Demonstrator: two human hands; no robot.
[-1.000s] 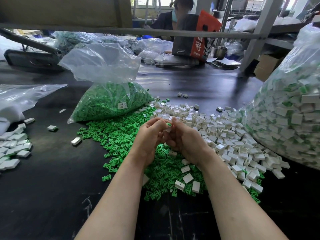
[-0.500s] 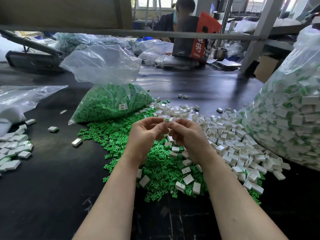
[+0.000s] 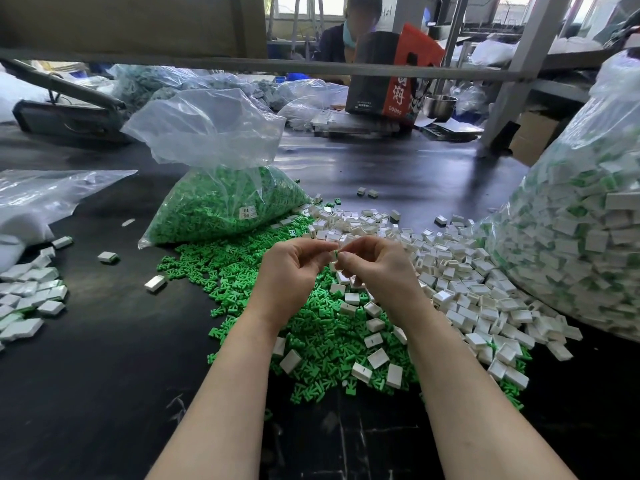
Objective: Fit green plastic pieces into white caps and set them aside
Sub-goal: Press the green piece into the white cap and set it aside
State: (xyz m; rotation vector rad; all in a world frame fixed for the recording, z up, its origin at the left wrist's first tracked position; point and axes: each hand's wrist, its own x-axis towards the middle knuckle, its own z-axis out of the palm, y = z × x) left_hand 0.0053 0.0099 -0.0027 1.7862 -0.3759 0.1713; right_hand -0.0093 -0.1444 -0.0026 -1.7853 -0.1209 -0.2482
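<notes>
Presently I observe both hands raised together above the black table (image 3: 104, 375), meeting at the fingertips. My left hand (image 3: 291, 271) has its thumb and forefinger curled into a pinch around a white cap (image 3: 333, 256), of which only an edge shows. My right hand (image 3: 377, 266) pinches a green piece (image 3: 335, 252) against that cap; whether the piece is fully seated I cannot tell, since the fingers cover most of it. The remaining fingers of both hands are curled inward.

Directly beneath the hands lies the loose green pile (image 3: 242, 271), with the loose white caps (image 3: 450, 271) spread just to its right and partly over it. An open bag of green pieces (image 3: 221, 206) sits behind the pile. A large bag of assembled caps (image 3: 571, 244) stands at the far right. A group of finished caps (image 3: 27, 299) lies at the left edge, well apart from the hands.
</notes>
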